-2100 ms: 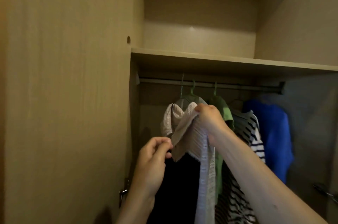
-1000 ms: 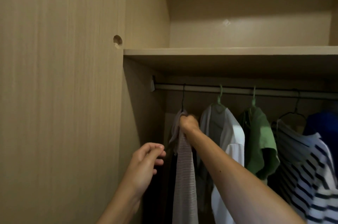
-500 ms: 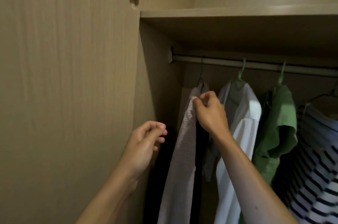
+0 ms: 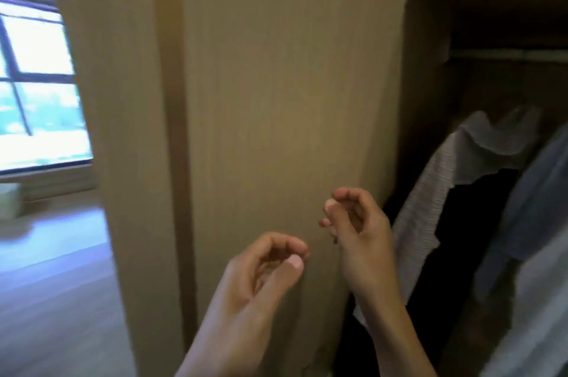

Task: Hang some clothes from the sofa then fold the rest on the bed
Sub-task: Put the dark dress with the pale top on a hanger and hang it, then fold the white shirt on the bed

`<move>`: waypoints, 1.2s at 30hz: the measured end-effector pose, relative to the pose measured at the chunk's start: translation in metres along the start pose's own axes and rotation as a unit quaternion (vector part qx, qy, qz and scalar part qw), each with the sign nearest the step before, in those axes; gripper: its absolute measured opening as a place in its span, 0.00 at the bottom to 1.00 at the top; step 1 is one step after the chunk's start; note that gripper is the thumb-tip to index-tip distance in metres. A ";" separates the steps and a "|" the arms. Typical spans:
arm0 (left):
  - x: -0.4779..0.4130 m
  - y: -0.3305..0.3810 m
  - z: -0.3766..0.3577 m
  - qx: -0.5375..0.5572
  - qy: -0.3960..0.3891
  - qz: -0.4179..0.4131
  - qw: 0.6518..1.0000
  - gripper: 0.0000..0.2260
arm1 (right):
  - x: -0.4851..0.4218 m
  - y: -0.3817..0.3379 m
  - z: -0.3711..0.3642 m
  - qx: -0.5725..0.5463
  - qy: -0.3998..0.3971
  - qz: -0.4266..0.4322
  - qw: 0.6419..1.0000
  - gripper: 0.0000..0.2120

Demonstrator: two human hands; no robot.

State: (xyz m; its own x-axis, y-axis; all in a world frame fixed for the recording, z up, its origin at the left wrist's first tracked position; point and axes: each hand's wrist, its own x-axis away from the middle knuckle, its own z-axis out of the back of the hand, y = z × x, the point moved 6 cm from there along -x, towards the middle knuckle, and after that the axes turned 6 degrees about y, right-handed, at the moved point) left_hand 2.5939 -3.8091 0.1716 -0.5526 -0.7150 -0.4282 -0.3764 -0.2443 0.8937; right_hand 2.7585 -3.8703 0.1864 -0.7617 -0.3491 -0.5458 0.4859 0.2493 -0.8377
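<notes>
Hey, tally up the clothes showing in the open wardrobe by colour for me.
Pale ribbed garment: 1
Black garment: 1
Blue-grey garment: 1
White garment: 1, though it may belong to the blue-grey one
Total: 4 colours showing, 3 or 4 garments

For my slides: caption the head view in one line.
Left hand and right hand hover, loosely curled, before the wardrobe door; a pale garment hangs inside.

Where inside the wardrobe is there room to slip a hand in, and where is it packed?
Free: the gap between the wardrobe's beige side wall and the pale ribbed garment, and below the pale rail above it. Crowded: rightward, it overlaps the black garment and grey-blue garment.
</notes>
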 end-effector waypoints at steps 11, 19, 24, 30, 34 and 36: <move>0.108 0.041 0.229 -0.019 0.198 -0.007 0.980 0.16 | 0.163 -0.061 -0.200 -0.165 -0.177 -0.040 0.969 0.04; 0.184 0.051 0.405 -0.068 0.321 0.059 0.943 0.17 | 0.284 -0.060 -0.354 -0.119 -0.291 -0.125 0.941 0.03; 0.204 0.040 0.481 -0.091 0.384 0.099 0.914 0.14 | 0.333 -0.045 -0.435 -0.082 -0.340 -0.164 0.922 0.03; 0.186 0.003 0.559 -0.095 0.423 0.140 0.890 0.14 | 0.360 -0.005 -0.530 -0.071 -0.369 -0.215 0.901 0.03; 0.145 -0.028 0.615 -0.095 0.441 0.155 0.879 0.15 | 0.347 0.026 -0.607 -0.080 -0.380 -0.228 0.893 0.03; 0.114 -0.039 0.647 -0.105 0.449 0.148 0.875 0.14 | 0.327 0.038 -0.650 -0.086 -0.378 -0.222 0.895 0.03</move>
State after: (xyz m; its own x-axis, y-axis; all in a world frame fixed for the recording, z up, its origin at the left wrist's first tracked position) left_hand 2.0644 -3.4577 0.0012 0.2408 -0.9704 0.0203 -0.1185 -0.0086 0.9929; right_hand 2.2496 -3.3881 -0.0112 -0.3241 -0.9433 -0.0721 0.0840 0.0472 -0.9953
